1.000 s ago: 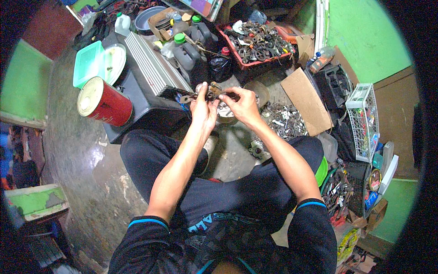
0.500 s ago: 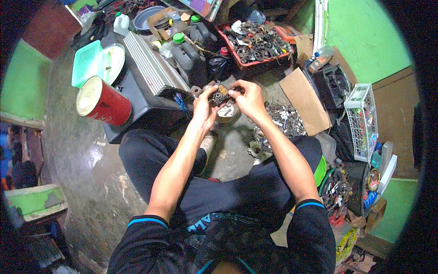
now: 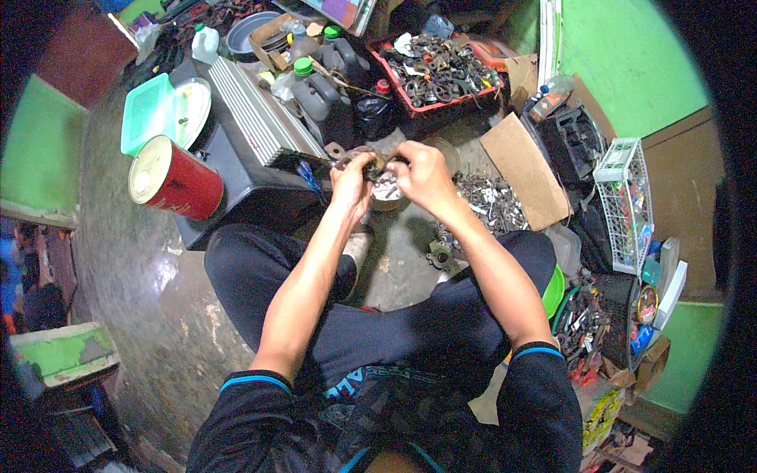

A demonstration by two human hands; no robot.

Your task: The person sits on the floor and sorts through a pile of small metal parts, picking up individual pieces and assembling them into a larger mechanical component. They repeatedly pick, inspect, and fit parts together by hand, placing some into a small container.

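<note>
A small dark, grimy metal part (image 3: 374, 167) with a brownish patch is held up in front of my knees. My left hand (image 3: 352, 188) grips it from the left, thumb on top. My right hand (image 3: 426, 178) is closed, its thumb and curled fingers at the part's right end; fine detail there is blurred. Just below the hands stands a small round container (image 3: 387, 205) with a pale inside and small pieces in it. A heap of small silvery metal parts (image 3: 493, 203) lies on the floor beyond my right forearm.
To the left, a red can (image 3: 183, 183) and a finned metal panel (image 3: 260, 110) rest on a black box (image 3: 225, 169). A red crate (image 3: 453, 101) of metal parts stands at the back. Cardboard (image 3: 524, 173) and a white basket (image 3: 623, 201) are at right.
The metal part has turned in my hands, hiding more of its face. My right hand has rolled over, with its fingers more curled and slightly further left.
</note>
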